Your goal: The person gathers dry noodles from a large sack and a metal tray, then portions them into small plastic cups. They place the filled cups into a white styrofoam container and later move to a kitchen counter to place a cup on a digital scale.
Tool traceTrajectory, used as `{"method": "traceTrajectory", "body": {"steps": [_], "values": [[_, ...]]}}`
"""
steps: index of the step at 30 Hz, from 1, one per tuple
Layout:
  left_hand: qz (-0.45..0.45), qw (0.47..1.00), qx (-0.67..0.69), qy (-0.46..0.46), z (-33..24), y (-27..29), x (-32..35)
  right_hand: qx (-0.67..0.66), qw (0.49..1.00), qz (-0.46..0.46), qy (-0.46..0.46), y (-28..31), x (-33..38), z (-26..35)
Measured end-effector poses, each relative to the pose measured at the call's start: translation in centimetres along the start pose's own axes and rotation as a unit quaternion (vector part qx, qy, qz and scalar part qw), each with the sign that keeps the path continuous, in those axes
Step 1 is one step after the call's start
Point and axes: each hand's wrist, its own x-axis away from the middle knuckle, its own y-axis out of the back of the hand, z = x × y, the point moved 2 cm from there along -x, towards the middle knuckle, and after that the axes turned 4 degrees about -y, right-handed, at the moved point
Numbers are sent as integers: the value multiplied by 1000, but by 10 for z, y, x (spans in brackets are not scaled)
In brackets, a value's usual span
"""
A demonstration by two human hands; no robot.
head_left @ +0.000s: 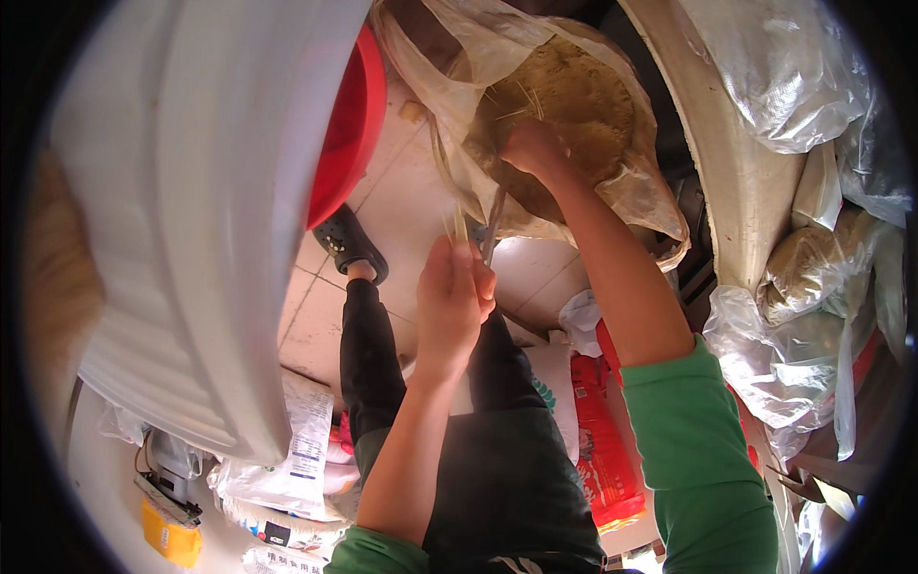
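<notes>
My left hand (453, 292) is closed in the middle of the view. Thin pale sticks (460, 226) rise from its fist, slightly smeared, beside a greyish strip (495, 222) whose kind I cannot make out. Farther away, my right hand (535, 148) is closed over a large, open clear plastic bag (650, 196). Inside the bag lies fine tan-brown powder (583, 86). Several thin pale sticks (532, 99) show just beyond the right fingers, fanned over the powder; the fingers hide their lower ends.
A big white ribbed container (210, 239) looms at left, a red basin (352, 134) behind it. Clear plastic bags (775, 354) line the right side. A red package (602, 450) and white sacks (287, 454) lie below. My dark clog (352, 244) stands on the tiles (406, 182).
</notes>
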Motion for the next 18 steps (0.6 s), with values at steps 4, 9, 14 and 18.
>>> {"method": "traceTrajectory", "body": {"steps": [4,9,14,18], "values": [[-2,1000,-23,5,0,3,-3,-10,999,32,-5,12,5,10],[5,1000,-13,1,3,6,-4,-10,998,-16,-57,14,6,18],[8,1000,2,-8,3,6,-4,54,997,-13,51,15,-3,24],[-24,1000,-17,6,1,8,-5,-165,972,165,-7,30,6,7]]}}
